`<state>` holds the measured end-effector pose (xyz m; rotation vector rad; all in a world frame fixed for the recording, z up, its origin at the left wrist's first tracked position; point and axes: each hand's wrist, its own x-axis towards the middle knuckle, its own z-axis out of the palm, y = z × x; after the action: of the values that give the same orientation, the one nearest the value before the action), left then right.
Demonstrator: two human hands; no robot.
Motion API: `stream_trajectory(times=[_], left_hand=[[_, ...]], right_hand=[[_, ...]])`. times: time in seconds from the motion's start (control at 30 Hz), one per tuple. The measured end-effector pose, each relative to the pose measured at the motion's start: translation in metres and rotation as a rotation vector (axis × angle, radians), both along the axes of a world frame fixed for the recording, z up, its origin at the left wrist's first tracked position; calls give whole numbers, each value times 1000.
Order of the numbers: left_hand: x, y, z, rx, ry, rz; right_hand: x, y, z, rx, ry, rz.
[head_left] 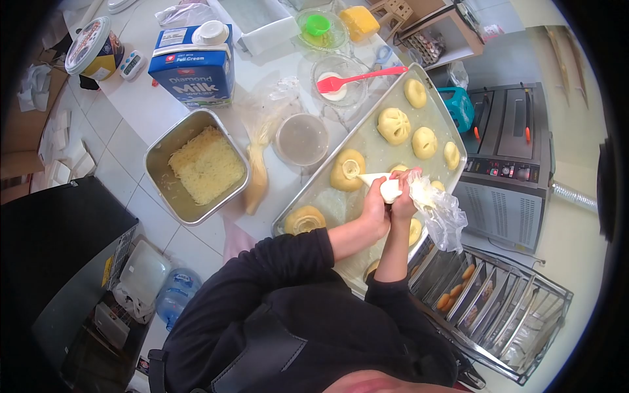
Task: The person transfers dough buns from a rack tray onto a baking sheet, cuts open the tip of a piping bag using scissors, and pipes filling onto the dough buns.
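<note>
A clear piping bag (391,190) filled with white cream is gripped by both of my hands. My left hand (374,215) is closed around its lower part near the tip. Higher up, my right hand (402,198) squeezes the bag, and the loose plastic end hangs out to the right. The bag's tip points at a round dough bun (347,180), which has a ring of cream on top. Another bun with a pale swirl (305,221) lies nearer my left sleeve. Several more buns, including a scored one (394,126), sit on the metal baking tray (314,190), some partly hidden by my arms.
Left of the tray stand a metal pan of shredded cheese (206,167), a tied bag of light-brown filling (258,177), a round lidded tub (301,139) and a milk carton (193,65). A red spatula (360,78) rests across a bowl. An oven (501,164) and tray rack (491,308) are right.
</note>
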<state>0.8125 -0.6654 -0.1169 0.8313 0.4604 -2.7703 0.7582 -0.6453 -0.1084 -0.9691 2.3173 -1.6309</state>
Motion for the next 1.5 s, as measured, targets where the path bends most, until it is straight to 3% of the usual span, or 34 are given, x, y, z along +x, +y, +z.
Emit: stream_trajectory(times=[0.27, 0.67, 0.8, 0.93, 1.5], left_hand=[[-11, -7, -15, -66, 87, 6], [-7, -24, -11, -21, 54, 97], [-4, -24, -9, 12, -1, 139], [0, -25, -2, 43, -63, 163], [9, -6, 4, 80, -111, 147]], right_hand=[[-2, -12, 4, 2, -27, 4], [-10, -26, -10, 34, 171, 53], [-5, -32, -12, -88, 106, 84], [5, -37, -6, -244, -160, 88], [15, -18, 1, -175, -208, 66]])
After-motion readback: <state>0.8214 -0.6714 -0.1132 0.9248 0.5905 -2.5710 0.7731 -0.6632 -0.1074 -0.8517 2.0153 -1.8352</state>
